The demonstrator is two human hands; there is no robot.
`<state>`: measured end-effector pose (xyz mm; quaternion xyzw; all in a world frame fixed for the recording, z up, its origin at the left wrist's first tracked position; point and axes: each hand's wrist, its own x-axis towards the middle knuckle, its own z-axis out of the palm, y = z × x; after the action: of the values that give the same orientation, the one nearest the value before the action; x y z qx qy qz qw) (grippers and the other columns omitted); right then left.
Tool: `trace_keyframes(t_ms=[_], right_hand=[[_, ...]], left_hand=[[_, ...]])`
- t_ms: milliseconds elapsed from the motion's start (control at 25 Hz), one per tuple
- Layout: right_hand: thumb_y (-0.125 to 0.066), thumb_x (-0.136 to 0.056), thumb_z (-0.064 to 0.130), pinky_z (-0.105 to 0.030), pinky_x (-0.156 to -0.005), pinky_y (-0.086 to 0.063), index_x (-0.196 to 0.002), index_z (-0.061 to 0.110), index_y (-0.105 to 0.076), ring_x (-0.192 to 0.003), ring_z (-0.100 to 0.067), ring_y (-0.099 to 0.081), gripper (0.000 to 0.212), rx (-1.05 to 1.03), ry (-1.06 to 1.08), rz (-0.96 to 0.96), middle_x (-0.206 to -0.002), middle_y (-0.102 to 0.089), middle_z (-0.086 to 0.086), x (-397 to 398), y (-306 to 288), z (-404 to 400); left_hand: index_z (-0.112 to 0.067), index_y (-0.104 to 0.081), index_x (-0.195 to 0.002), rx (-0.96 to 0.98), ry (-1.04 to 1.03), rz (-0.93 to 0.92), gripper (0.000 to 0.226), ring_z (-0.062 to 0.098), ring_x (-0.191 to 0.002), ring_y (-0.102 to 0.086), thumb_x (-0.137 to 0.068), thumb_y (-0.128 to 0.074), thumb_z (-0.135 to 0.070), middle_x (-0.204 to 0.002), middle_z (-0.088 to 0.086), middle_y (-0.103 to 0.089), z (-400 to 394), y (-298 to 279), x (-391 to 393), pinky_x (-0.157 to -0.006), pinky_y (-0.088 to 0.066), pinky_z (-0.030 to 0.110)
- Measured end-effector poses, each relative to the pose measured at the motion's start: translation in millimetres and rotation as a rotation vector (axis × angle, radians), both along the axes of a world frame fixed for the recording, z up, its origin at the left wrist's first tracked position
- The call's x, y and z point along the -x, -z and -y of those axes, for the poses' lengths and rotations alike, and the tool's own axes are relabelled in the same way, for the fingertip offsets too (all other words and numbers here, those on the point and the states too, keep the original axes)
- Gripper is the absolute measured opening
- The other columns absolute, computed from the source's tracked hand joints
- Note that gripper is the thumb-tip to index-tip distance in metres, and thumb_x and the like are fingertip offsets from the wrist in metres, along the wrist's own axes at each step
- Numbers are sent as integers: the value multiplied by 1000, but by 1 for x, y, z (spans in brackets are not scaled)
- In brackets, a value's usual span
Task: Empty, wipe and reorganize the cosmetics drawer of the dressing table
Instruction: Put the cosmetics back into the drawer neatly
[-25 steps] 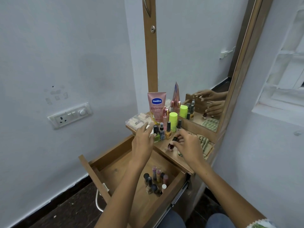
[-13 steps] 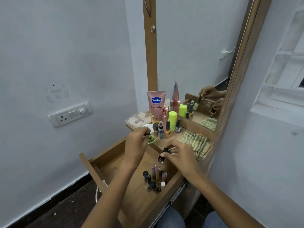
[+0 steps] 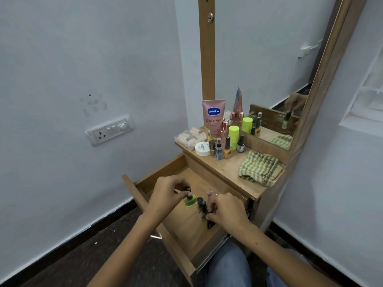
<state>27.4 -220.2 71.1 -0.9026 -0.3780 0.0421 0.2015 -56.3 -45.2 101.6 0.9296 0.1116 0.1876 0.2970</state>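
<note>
Green nail polish bottle (image 3: 190, 200) sits pinched in the left hand (image 3: 165, 193) over the open drawer (image 3: 186, 224); the right hand (image 3: 227, 210) grips a dark bottle (image 3: 210, 223) beside standing bottles (image 3: 202, 205) inside it.

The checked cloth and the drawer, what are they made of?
The checked cloth looks like soft woven cotton, matte: it lies crumpled in folds, with green and cream stripes crossing. The drawer looks like wood or wood-grain laminated board, smooth with a slight sheen: brown grain lines run along its floor and walls. Which of the two, I cannot tell.
</note>
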Motion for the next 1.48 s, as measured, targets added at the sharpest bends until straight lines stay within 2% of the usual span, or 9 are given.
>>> trace_keyframes(t_ms=[320, 520, 640, 800, 1040, 1120, 1200, 1320, 1480], right_hand=[[-71, -79, 38, -26, -68, -47, -86, 26, -74, -89, -19, -67, 14, 130, -58, 21, -92, -71, 2, 5, 8, 2], [-69, -82, 44, -19, -57, -40, -87, 29, -75, -73, -9, -62, 17, 44, -12, -77, -80, -69, 7, -5, -10, 8], [-71, -81, 40, -25, -62, -51, -81, 29, -76, -74, -8, -65, 12, -44, 66, -109, -79, -72, 9, -16, -12, 14], [-70, -81, 33, -26, -61, -53, -82, 25, -77, -68, -4, -64, 11, -108, 96, -93, -74, -72, 9, -24, -8, 20], [-72, -80, 34, -28, -63, -56, -82, 28, -75, -66, -1, -66, 7, -217, 73, -135, -71, -72, 11, -25, -3, 20], [-73, -81, 32, -21, -61, -56, -85, 27, -74, -63, 2, -67, 7, -304, 53, -143, -72, -72, 13, -28, -9, 20], [-72, -83, 26, -15, -60, -54, -91, 23, -74, -66, 1, -67, 9, -389, 93, -58, -78, -73, 12, -37, -16, 18], [-67, -86, 18, -23, -57, -54, -98, 18, -73, -70, -11, -69, 14, -455, 198, 168, -84, -73, 4, -66, -25, 10], [-67, -85, 11, -25, -62, -47, -125, 17, -59, -85, -21, -64, 41, -347, 238, 306, -108, -61, -6, -113, -33, -9]], left_hand=[[-21, -71, -86, 74, 98, -223, 16, -3, -74, -65, -73, -80, -18, -79, -10, -69, 14, 28, 4, -70, -53, 11], [-18, -71, -88, 102, 91, -234, 18, 0, -75, -65, -72, -80, -18, -81, -7, -70, 21, 40, 0, -72, -55, 16], [-19, -71, -86, 116, 74, -235, 17, 2, -77, -66, -72, -81, -18, -82, -6, -70, 23, 48, -3, -73, -57, 23], [-19, -71, -85, 123, 50, -236, 17, 3, -75, -66, -71, -81, -19, -82, -6, -70, 26, 59, -6, -72, -58, 29], [-16, -70, -86, 115, 62, -232, 17, 3, -73, -64, -74, -79, -24, -82, -7, -69, 33, 61, -5, -70, -57, 28], [-19, -69, -87, 108, 61, -219, 15, 1, -74, -63, -76, -77, -28, -83, -10, -68, 32, 56, -6, -70, -57, 27], [-23, -68, -88, 93, 49, -199, 13, 0, -76, -62, -79, -73, -31, -85, -12, -67, 31, 49, -8, -70, -56, 23], [-24, -68, -90, 78, 14, -135, 13, -1, -78, -61, -82, -70, -33, -87, -13, -66, 31, 35, -17, -68, -54, 19], [-21, -70, -91, 120, -34, -31, 13, -1, -78, -62, -83, -71, -30, -87, -11, -66, 35, 18, -36, -68, -55, 19]])
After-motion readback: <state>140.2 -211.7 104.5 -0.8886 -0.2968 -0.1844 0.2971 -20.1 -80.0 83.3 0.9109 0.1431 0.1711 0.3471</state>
